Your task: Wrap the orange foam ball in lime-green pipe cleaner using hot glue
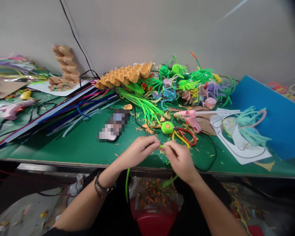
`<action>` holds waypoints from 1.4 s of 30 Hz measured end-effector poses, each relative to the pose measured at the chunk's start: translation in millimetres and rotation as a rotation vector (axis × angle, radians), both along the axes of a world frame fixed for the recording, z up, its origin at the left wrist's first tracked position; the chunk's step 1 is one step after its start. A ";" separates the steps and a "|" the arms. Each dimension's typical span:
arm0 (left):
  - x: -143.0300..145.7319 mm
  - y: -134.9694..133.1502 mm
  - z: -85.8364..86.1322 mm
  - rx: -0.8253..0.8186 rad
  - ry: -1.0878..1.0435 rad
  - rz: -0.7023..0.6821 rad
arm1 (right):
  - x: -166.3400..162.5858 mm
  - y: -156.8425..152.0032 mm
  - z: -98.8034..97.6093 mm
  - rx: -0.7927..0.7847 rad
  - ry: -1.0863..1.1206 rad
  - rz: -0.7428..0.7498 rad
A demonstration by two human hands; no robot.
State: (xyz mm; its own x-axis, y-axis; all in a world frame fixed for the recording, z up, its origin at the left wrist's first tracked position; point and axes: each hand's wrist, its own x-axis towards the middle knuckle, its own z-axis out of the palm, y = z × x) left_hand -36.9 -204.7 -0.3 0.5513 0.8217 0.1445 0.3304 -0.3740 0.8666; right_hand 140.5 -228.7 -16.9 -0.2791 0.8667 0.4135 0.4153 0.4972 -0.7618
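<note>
A pale grey wall stands behind a green-topped table strewn with craft supplies. At its near edge, a bright green pipe cleaner sits between the two hands. The left grip and right grip are both narrow, fingertips pinching it almost nose to nose, so just a short bit shows. It should be very light and soft on the outside, with a bendable wire core that holds a kink; a fingertip pinch close to the bend would suit it, since squeezing hard may flatten the fuzz. It looks vivid lime. A similar green length hangs below the left grip; whether it is the same piece, I cannot tell.

Just beyond the grips lies a small green coil with a tan centre, and right of it red-handled scissors. Farther out are a pink glue gun ahead of the right grip, a phone ahead of the left, loose green stems and, beyond them, an egg carton.
</note>
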 end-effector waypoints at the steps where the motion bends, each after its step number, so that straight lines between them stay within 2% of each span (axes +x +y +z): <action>1: -0.8 0.8 0.0 -0.094 -0.043 0.000 | 0.0 -0.2 -0.4 0.211 -0.128 -0.071; 3: -3.3 2.4 -0.4 -0.308 -0.145 -0.030 | 0.4 0.2 -0.6 0.573 -0.352 -0.165; 5: -6.2 3.5 -0.9 -0.494 -0.236 -0.077 | 1.0 1.4 -0.2 0.766 -0.496 -0.195; 8: -9.5 4.4 -1.0 -0.616 -0.287 -0.091 | 0.4 2.9 0.4 0.846 -0.570 -0.213; 10: -10.8 4.8 -0.5 -0.589 -0.270 -0.052 | -1.3 4.0 0.7 0.820 -0.577 -0.214; 13: -12.6 5.3 2.1 -0.396 -0.166 0.023 | -2.5 6.8 4.0 0.618 -0.489 -0.129; 15: -14.7 4.9 5.4 -0.246 -0.095 0.012 | -1.0 9.3 8.6 0.350 -0.334 0.046; 17: -17.5 3.5 8.7 -0.150 -0.068 -0.074 | 1.0 11.1 12.8 0.014 -0.132 0.288; 20: -21.6 0.1 10.4 -0.166 -0.119 -0.240 | 0.6 10.4 14.1 -0.432 0.159 0.585; 22: -23.3 -1.4 8.0 -0.297 -0.211 -0.307 | -2.1 8.4 12.8 -0.556 0.277 0.654; 24: -24.3 -1.1 3.7 -0.477 -0.323 -0.307 | -4.7 6.7 12.3 -0.475 0.273 0.605; 26: -25.2 0.9 -0.5 -0.634 -0.413 -0.264 | -5.5 6.4 13.0 -0.251 0.172 0.462; 28: -26.3 3.7 -3.2 -0.714 -0.451 -0.223 | -4.1 7.6 12.8 0.007 0.058 0.282; 30: -27.3 6.0 -4.2 -0.740 -0.444 -0.200 | -1.4 9.1 10.4 0.232 -0.074 0.149; 33: -27.2 7.6 -4.1 -0.753 -0.401 -0.164 | 3.2 10.1 3.5 0.519 -0.319 0.042; 36: -24.9 7.4 -4.6 -0.714 -0.334 -0.124 | 6.3 9.0 -3.1 0.732 -0.476 -0.067; 39: -21.4 6.2 -4.8 -0.596 -0.234 -0.072 | 7.3 7.7 -6.8 0.801 -0.542 -0.125; 42: -18.3 4.6 -2.2 -0.457 -0.119 -0.027 | 6.1 7.2 -6.7 0.667 -0.464 -0.093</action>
State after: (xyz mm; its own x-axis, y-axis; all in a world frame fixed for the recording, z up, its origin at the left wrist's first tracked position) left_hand -55.2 -200.1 -2.5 0.5749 0.8013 -0.1655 0.2142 0.0478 0.9756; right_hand 146.6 -221.5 -23.6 -0.4876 0.5074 0.7105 0.6778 0.7329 -0.0582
